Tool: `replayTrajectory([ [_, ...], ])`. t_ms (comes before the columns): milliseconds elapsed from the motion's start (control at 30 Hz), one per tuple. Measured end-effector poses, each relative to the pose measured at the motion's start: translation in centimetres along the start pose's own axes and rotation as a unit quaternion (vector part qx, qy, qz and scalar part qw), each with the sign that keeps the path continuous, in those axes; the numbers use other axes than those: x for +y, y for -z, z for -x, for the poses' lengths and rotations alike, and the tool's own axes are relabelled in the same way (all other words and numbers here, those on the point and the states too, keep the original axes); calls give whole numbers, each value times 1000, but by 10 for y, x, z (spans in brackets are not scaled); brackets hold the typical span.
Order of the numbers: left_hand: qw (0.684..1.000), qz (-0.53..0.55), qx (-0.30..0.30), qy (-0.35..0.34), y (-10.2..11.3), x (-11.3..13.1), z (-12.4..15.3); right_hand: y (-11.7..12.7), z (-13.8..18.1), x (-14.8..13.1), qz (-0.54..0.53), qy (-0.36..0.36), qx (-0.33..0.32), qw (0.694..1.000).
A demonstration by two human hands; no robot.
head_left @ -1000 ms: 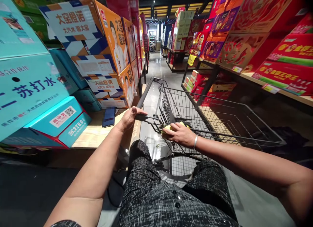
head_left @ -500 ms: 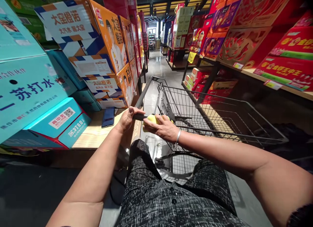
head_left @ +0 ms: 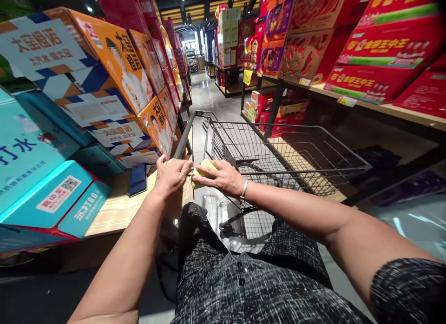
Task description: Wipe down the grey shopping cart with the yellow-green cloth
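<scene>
My left hand (head_left: 171, 174) is closed round the dark handle bar of a wire shopping cart (head_left: 296, 152) near its left end. Right beside it, my right hand (head_left: 223, 176) presses a yellow cloth (head_left: 202, 168) against the same bar, fingers wrapped over the cloth. The two hands nearly touch. The cart's basket stretches away from me down the aisle, and I see nothing in it.
Stacked teal and orange cartons (head_left: 87, 82) sit on a low wooden shelf (head_left: 114, 212) to my left, with a dark phone (head_left: 138, 179) lying on it. Red gift boxes (head_left: 376, 59) fill the shelves on the right. A glossy aisle floor (head_left: 209, 96) runs ahead.
My right hand slid the yellow cloth leftward along the cart's handle until it met my left hand. The view has swung a little to the right.
</scene>
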State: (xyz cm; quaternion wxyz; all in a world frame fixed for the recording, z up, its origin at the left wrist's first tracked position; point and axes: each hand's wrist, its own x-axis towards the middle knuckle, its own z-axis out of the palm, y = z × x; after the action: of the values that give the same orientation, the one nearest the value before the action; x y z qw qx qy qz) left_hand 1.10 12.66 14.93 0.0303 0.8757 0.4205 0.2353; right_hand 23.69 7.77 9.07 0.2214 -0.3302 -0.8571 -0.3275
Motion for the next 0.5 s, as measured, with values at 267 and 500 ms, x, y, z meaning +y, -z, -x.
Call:
replayTrajectory([
  [267, 982, -162, -3, -99, -22, 13, 2, -20, 93, -1, 24, 11, 29, 999],
  [500, 983, -162, 8, -82, -26, 20, -9, 4, 124, 22, 28, 6, -13, 1000],
])
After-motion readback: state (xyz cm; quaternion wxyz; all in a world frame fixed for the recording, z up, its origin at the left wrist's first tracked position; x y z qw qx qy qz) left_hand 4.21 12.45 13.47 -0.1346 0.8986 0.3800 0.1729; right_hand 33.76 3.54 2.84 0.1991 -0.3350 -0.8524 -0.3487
